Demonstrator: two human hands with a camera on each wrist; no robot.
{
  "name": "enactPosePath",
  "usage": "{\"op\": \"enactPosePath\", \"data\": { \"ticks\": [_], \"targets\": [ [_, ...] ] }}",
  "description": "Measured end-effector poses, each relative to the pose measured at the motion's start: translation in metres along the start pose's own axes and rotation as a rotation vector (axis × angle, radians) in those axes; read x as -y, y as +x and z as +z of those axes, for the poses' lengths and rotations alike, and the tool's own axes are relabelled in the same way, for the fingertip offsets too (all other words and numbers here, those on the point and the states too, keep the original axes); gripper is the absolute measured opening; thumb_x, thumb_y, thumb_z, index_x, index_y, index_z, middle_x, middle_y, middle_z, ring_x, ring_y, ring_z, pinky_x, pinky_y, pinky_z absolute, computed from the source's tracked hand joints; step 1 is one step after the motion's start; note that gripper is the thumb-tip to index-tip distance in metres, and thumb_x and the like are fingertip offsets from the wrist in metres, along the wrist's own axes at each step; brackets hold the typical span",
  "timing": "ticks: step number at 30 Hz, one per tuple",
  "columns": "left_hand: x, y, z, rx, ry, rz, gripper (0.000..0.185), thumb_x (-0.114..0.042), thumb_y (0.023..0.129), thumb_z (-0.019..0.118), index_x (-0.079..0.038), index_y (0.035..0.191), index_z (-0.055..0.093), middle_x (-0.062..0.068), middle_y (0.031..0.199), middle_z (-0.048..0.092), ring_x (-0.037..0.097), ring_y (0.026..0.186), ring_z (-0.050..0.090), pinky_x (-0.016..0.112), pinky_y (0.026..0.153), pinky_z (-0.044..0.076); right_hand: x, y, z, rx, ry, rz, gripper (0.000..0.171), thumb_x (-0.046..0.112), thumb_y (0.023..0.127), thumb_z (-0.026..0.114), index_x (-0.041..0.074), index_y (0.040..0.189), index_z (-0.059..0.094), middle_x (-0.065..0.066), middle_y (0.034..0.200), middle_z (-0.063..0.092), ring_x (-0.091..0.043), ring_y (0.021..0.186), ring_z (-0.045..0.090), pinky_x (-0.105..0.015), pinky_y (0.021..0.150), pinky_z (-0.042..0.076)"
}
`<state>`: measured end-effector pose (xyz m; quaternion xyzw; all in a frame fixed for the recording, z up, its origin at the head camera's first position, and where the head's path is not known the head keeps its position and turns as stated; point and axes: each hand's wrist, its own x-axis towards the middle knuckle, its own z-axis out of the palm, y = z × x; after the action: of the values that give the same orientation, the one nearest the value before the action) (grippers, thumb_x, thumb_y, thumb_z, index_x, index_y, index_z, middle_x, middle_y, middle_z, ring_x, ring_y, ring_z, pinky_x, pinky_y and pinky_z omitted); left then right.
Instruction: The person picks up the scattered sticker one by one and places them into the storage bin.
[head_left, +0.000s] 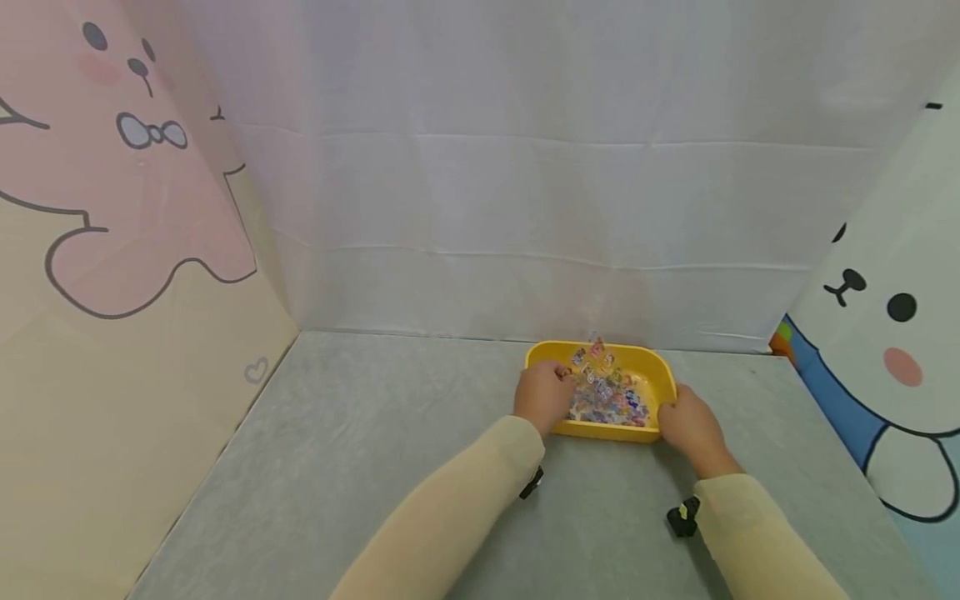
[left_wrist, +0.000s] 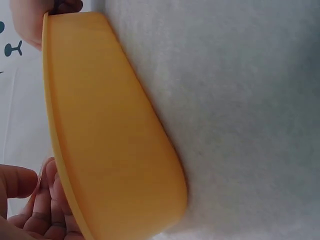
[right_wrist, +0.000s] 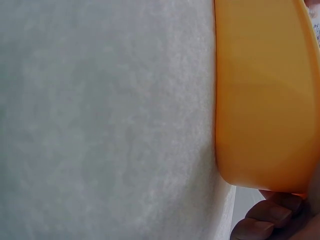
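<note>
A yellow plastic tray (head_left: 615, 432) stands at the back of the grey table, its front wall large in both wrist views. Many small, clear, colourful pieces (head_left: 609, 404) lie in it; they look like stickers, though their exact kind is too small to tell. My left hand (head_left: 542, 396) is over the tray's left end, pinching a thin clear piece (left_wrist: 39, 186) between thumb and fingers. Coloured figures (head_left: 596, 350) on something see-through stand up above the pile beside this hand. At the right end my right hand (head_left: 690, 423) grips the tray's rim, fingers curled under it in the right wrist view.
A white curtain (head_left: 480, 192) hangs right behind the tray. Printed cloths with cartoon animals stand on the left (head_left: 142, 192) and right (head_left: 892, 350). The grey tabletop (head_left: 360, 450) extends to the left and in front of the tray.
</note>
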<state>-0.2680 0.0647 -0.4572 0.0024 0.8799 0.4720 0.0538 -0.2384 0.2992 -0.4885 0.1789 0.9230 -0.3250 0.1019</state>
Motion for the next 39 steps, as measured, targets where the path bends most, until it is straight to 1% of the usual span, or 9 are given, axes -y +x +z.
{"op": "enactPosePath", "data": {
  "ticks": [7,11,13,16,20,22,24,32,39],
  "targets": [
    [-0.005,0.000,0.003,0.041,0.034,-0.033,0.023,-0.023,0.101,0.068,-0.015,0.081,0.064,-0.002,0.066,0.058,0.014,0.057,0.053,0.030,0.051,0.043,0.000,0.001,-0.001,-0.014,-0.005,-0.024,0.055,0.012,0.101,0.034,-0.017,0.148,0.030,-0.028,0.119,0.054,-0.036,0.096,0.052,-0.050,0.083,0.046],
    [-0.002,-0.002,0.000,0.055,0.080,0.020,0.043,-0.028,0.101,0.066,-0.017,0.062,0.052,-0.004,0.051,0.041,0.014,0.045,0.040,0.030,0.044,0.033,0.001,0.001,-0.001,-0.017,-0.010,-0.035,0.054,0.012,0.101,0.033,-0.017,0.147,0.031,-0.026,0.116,0.054,-0.035,0.094,0.052,-0.048,0.081,0.046],
    [0.000,-0.003,-0.002,0.052,0.117,0.058,0.047,-0.032,0.101,0.064,-0.016,0.059,0.050,-0.005,0.047,0.034,0.014,0.041,0.035,0.030,0.042,0.029,0.001,0.001,-0.001,-0.016,-0.013,-0.033,0.054,0.012,0.101,0.033,-0.017,0.147,0.031,-0.026,0.116,0.054,-0.035,0.095,0.052,-0.048,0.081,0.046],
    [0.002,-0.003,-0.003,0.031,0.203,0.108,0.037,-0.037,0.102,0.064,-0.013,0.075,0.070,-0.007,0.051,0.046,0.013,0.045,0.044,0.029,0.046,0.039,0.000,0.002,-0.002,-0.013,-0.014,-0.029,0.055,0.012,0.102,0.032,-0.018,0.147,0.030,-0.027,0.118,0.054,-0.036,0.096,0.052,-0.049,0.082,0.046],
    [0.004,-0.002,-0.006,-0.002,0.322,0.125,0.034,-0.043,0.100,0.067,-0.013,0.111,0.078,-0.004,0.081,0.071,0.011,0.068,0.061,0.032,0.070,0.055,0.000,0.003,-0.002,-0.017,-0.015,-0.040,0.054,0.012,0.101,0.033,-0.018,0.147,0.031,-0.028,0.119,0.054,-0.036,0.097,0.052,-0.051,0.084,0.046],
    [0.005,-0.002,-0.008,-0.004,0.348,0.122,0.034,-0.043,0.100,0.067,-0.013,0.112,0.077,-0.003,0.092,0.074,0.012,0.076,0.062,0.033,0.078,0.057,0.000,0.003,-0.002,-0.020,-0.020,-0.049,0.054,0.012,0.101,0.033,-0.018,0.146,0.031,-0.028,0.119,0.054,-0.037,0.097,0.052,-0.052,0.084,0.045],
    [0.006,-0.002,-0.011,-0.002,0.353,0.123,0.033,-0.041,0.100,0.067,-0.013,0.113,0.077,-0.003,0.095,0.075,0.012,0.078,0.062,0.034,0.080,0.056,0.000,0.002,-0.002,-0.022,-0.022,-0.054,0.054,0.012,0.101,0.033,-0.018,0.146,0.032,-0.028,0.119,0.054,-0.037,0.097,0.052,-0.052,0.085,0.045],
    [0.013,-0.001,-0.026,-0.015,0.348,0.170,0.026,-0.032,0.102,0.063,-0.013,0.114,0.076,-0.003,0.094,0.074,0.010,0.070,0.058,0.031,0.070,0.054,0.000,0.001,-0.003,-0.016,-0.028,-0.055,0.055,0.011,0.100,0.032,-0.019,0.146,0.030,-0.030,0.120,0.053,-0.038,0.098,0.051,-0.054,0.086,0.045],
    [0.022,0.001,-0.037,-0.027,0.290,0.113,0.026,-0.033,0.102,0.063,-0.013,0.115,0.074,-0.002,0.101,0.072,0.011,0.075,0.059,0.026,0.068,0.054,0.000,0.000,-0.003,-0.004,-0.031,-0.047,0.056,0.012,0.101,0.033,-0.019,0.147,0.028,-0.031,0.122,0.052,-0.038,0.099,0.051,-0.054,0.087,0.045]
  ]
}}
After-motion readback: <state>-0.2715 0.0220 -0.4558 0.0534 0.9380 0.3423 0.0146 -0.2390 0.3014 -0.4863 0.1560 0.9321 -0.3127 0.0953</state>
